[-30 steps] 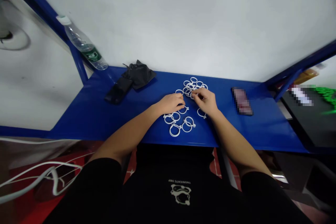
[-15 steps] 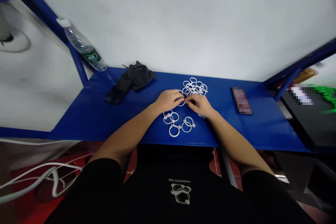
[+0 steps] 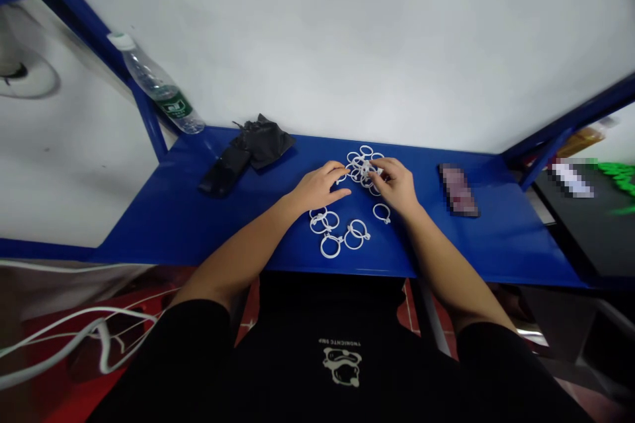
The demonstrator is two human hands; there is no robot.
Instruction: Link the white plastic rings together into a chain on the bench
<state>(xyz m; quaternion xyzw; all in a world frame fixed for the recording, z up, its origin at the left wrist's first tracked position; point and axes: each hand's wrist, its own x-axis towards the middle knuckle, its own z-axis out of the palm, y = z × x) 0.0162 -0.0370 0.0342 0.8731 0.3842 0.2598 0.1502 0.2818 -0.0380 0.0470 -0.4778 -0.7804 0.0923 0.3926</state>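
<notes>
While the right hand [image 3: 394, 186] reaches into a heap of thin white plastic rings [image 3: 358, 164] with small clips, the left hand [image 3: 317, 186] is held just to the left of it in the head view. The left hand is released, its thumb and fingers parted, with the fingertips beside a white ring [image 3: 341, 181] at the heap's left edge. The right hand has its thumb and fingers bent around the front of the heap; whether they grasp a ring cannot be told.

The heap lies on a blue, smooth-topped desk [image 3: 173, 218], towards the wall. Nearer the person, a loose group of overlapping white rings [image 3: 326, 230] lies below the left hand, with an overlapping pair of white rings [image 3: 358, 238] to its right. A single white ring [image 3: 387, 220] lies apart, close to the right wrist.

At the desk's back left corner is a clear plastic bottle [image 3: 157, 86] with a white cap and a green label, the cap on; how much liquid it contains cannot be told. To its right, a crumpled black bag [image 3: 265, 142] touches or overlaps a flat black phone [image 3: 224, 172]; the bag's contents are hidden. A pixelated, phone-shaped object [image 3: 459, 190] lies on the right side.
</notes>
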